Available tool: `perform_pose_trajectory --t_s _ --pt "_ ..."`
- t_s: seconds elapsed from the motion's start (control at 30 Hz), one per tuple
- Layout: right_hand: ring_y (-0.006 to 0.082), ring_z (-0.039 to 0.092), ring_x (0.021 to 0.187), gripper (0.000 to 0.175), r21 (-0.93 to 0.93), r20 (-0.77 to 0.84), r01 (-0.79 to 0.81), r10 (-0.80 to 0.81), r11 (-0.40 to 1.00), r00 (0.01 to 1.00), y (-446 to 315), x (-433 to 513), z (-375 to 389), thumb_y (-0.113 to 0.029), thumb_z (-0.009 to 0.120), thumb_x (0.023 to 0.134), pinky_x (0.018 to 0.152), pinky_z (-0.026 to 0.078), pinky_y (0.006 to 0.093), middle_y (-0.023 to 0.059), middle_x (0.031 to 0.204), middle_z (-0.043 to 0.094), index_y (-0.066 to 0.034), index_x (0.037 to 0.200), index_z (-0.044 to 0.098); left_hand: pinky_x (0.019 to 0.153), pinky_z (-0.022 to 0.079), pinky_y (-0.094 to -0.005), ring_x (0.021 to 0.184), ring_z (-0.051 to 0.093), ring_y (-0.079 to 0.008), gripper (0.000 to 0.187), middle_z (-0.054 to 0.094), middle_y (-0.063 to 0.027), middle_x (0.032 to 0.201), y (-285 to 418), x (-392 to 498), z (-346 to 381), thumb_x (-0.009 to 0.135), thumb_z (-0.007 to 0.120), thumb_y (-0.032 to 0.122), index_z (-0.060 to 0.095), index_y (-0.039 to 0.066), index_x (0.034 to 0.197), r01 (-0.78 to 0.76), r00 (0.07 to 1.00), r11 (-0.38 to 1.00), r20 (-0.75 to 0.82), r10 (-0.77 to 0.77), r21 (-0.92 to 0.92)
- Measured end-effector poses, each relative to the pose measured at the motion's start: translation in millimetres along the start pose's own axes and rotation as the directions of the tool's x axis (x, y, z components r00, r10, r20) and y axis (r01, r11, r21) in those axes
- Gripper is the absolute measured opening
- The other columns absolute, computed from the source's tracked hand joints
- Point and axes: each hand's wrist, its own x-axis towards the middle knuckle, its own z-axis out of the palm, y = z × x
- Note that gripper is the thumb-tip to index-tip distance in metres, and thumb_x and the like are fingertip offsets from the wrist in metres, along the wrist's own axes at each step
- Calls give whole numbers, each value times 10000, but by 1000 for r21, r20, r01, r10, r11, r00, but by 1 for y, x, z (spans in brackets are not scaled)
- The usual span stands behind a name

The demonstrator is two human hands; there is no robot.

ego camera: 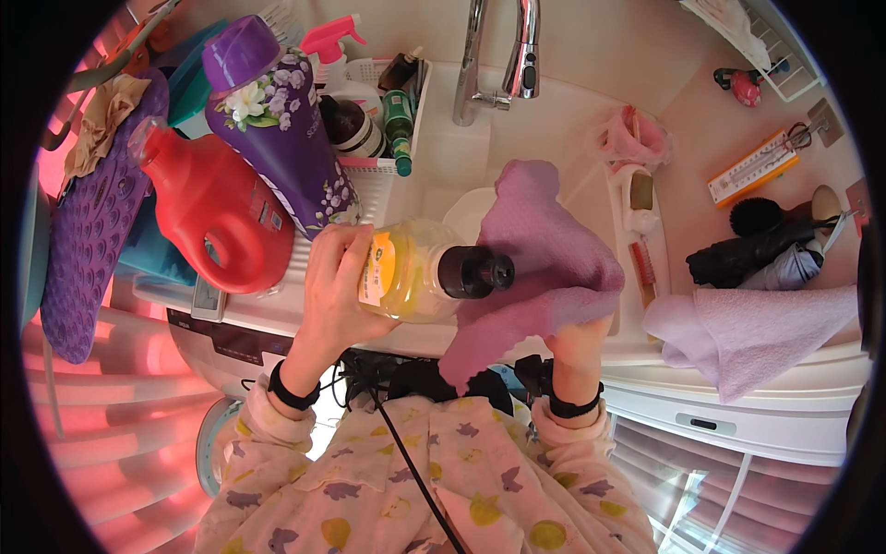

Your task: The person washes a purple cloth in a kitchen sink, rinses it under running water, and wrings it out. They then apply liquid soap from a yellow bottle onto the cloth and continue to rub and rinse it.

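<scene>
My left hand (336, 291) grips a clear plastic bottle (415, 273) with a yellow label and a black cap (471, 272). The bottle is tilted on its side, cap towards the right, above the front of the white sink (443, 131). A purple cloth (540, 242) hangs draped over my right hand (583, 336) and lies right behind the cap. Only the wrist side of that hand shows; its fingers are hidden under the cloth. Partly behind the bottle and cloth, a white round bowl or dish (471, 211) is in the basin.
Left of the sink stand a red detergent jug (221, 208), a large purple bottle (277, 131) and a purple washboard (104, 208). A white basket (422, 90) holds several bottles. The chrome faucet (465, 69) rises behind. At right are a brush (642, 270) and a lilac cloth (747, 332).
</scene>
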Motion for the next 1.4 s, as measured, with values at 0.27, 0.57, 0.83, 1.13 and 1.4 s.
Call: perform_pose_trajectory --t_s 0.27,0.57,0.83,1.13,1.4 --pt "109 551 784 406 -196 28 -101 108 975 994 -10 28 4 -40 787 596 683 450 259 25 854 601 21 948 594 749 423 -403 833 511 -331 669 512 -155 953 1 -2 -1 432 745 109 505 -35 1040 10 997 999 73 -13 35" --pt "126 571 830 439 73 177 -477 459 876 870 0 35 -22 19 779 568 740 477 285 46 898 610 15 964 590 740 417 -399 846 500 -331 701 500 -145 948 -1 -10 -3 429 736 119 489 -22 1069 22 971 1000 240 -22 2" --pt "128 575 881 457 255 41 -482 489 838 871 5 21 -11 37 738 619 766 474 295 43 961 605 -6 1041 568 717 424 -378 815 507 -310 649 503 -136 906 2 -9 -3 441 753 144 494 -18 1014 38 962 999 271 -30 -25" --pt "127 573 881 466 67 106 -375 367 925 924 3 26 -6 50 725 605 787 461 292 35 946 600 -18 1033 553 708 431 -383 780 513 -319 626 510 -134 860 2 -2 -4 453 755 179 505 -19 992 -28 963 997 265 47 -76" --pt "146 578 894 411 346 -136 -374 440 860 887 10 16 14 70 621 701 766 472 300 56 969 595 -6 1092 522 709 429 -384 782 513 -323 634 491 -138 835 7 -1 -6 436 735 195 518 -24 990 77 963 996 264 -60 -52"
